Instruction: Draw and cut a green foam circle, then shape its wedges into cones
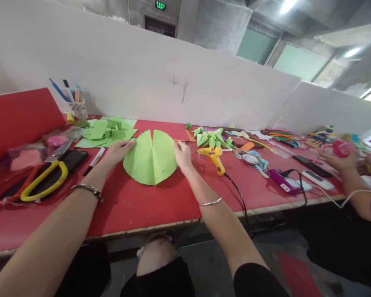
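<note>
A round green paper disc (142,161) is held up over the red tabletop, with a slit at its top edge and a crease running down its middle. My left hand (121,150) pinches the disc's upper left edge. On the opposite side, my right hand (182,156) grips its right edge, fingers partly hidden behind the paper. Just right of my right hand lies a yellow hot glue gun (214,159) with a black cord. A white marker with a black cap (94,161) rests beside my left wrist.
Green paper scraps (109,130) lie behind my left hand; large scissors (45,179) sit on the left. Rolled green paper cones (212,138) are at the back. A purple power strip (284,181) stands right, near a co-worker's hand (340,159) holding something pink.
</note>
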`<state>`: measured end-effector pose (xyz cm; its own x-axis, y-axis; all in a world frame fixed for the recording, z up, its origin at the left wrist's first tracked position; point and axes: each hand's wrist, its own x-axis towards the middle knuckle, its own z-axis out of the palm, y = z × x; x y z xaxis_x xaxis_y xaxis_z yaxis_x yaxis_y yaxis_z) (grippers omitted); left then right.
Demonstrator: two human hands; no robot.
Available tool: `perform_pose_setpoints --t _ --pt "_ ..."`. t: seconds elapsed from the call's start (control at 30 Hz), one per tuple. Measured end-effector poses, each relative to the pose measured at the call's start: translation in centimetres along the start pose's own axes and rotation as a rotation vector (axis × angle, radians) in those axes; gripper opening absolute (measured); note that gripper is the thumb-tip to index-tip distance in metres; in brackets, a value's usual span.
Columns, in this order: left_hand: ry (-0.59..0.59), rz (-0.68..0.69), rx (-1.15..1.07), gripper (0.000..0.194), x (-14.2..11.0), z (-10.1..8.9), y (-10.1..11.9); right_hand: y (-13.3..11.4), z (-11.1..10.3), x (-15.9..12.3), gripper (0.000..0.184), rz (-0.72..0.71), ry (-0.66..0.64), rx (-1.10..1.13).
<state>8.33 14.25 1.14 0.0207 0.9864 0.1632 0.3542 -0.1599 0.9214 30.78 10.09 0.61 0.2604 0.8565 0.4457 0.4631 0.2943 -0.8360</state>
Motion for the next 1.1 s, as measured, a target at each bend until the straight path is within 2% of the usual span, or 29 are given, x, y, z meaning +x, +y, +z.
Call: perform_pose_setpoints --t 0.13,0.23,0.47,0.73,1.1 --pt "0.006 -0.001 0.012 0.039 -0.01 -0.07 0.09 -0.12 -0.09 0.01 0.032 0.002 0.003 -0.003" --pt "-0.016 0.039 0.022 0.041 -0.16 -0.25 0.23 -0.30 -0.14 0.04 0.032 -0.004 0.014 -0.013" --pt "0.021 0.112 0.034 0.040 -0.51 -0.45 0.79 -0.44 -0.03 0.06 0.032 0.016 0.017 0.010" --pt "-0.015 0.068 0.013 0.038 0.05 -0.86 -0.06 -0.65 -0.21 -0.02 0.032 0.005 0.014 -0.011" --pt "0.016 0.053 -0.001 0.030 0.01 -0.87 0.09 -0.77 -0.07 -0.21 0.033 -0.030 0.027 -0.032"
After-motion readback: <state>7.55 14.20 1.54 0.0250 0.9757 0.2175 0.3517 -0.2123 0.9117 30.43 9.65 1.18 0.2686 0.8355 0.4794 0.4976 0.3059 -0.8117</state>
